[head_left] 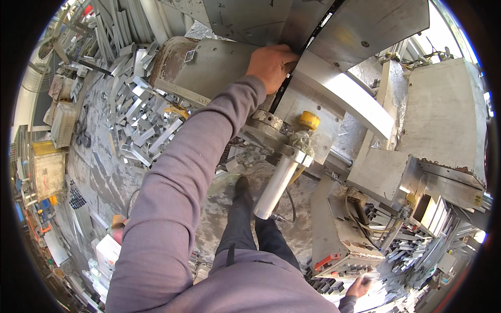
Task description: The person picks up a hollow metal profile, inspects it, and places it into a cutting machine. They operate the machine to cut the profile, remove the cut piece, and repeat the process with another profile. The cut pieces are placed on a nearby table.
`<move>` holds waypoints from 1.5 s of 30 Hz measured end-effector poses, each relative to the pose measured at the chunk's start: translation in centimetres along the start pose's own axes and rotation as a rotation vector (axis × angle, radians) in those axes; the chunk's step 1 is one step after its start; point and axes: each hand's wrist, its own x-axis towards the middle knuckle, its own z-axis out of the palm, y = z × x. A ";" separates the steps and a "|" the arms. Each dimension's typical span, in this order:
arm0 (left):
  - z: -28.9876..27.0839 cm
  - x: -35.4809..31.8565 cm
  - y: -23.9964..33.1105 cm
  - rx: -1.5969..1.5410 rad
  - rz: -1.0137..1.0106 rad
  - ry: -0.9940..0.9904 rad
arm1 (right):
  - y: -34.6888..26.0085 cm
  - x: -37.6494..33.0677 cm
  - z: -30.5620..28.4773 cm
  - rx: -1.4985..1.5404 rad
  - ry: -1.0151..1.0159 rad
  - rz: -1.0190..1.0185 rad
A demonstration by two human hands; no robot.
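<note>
My left hand point(271, 63) reaches up and forward in a grey-purple sleeve. Its fingers curl over the edge of a grey metal cover point(219, 65) on a large cutting machine, at a dark slot point(313, 36) between two curved guard plates. My right hand point(360, 286) is low at the right, resting on the ends of stacked aluminium profiles point(331, 284); its fingers are too small to read. Below my left hand are a yellow knob point(309, 120) and a silver cylinder point(276, 185) that slants down from the machine.
A heap of cut aluminium pieces point(141, 122) lies on the dusty floor at the left. A big metal housing point(443, 115) stands at the right, with more profiles point(417, 250) below it. Boxes point(49, 172) and clutter line the left edge. My shoe point(241, 183) stands by the machine.
</note>
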 end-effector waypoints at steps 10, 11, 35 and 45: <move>-0.3 -0.2 0.3 -0.035 0.032 0.030 | 19.5 -1.4 6.3 0.009 -0.214 0.207; -0.3 -0.2 0.3 -0.041 0.022 0.019 | 18.9 -1.1 6.8 -0.041 -0.267 0.155; -0.1 -0.2 0.5 0.016 -0.054 -0.054 | 13.1 -1.2 4.3 -0.511 -0.269 -0.157; 3.3 0.1 -11.2 0.430 0.121 -0.165 | 13.4 0.0 4.2 -0.375 -0.325 -0.373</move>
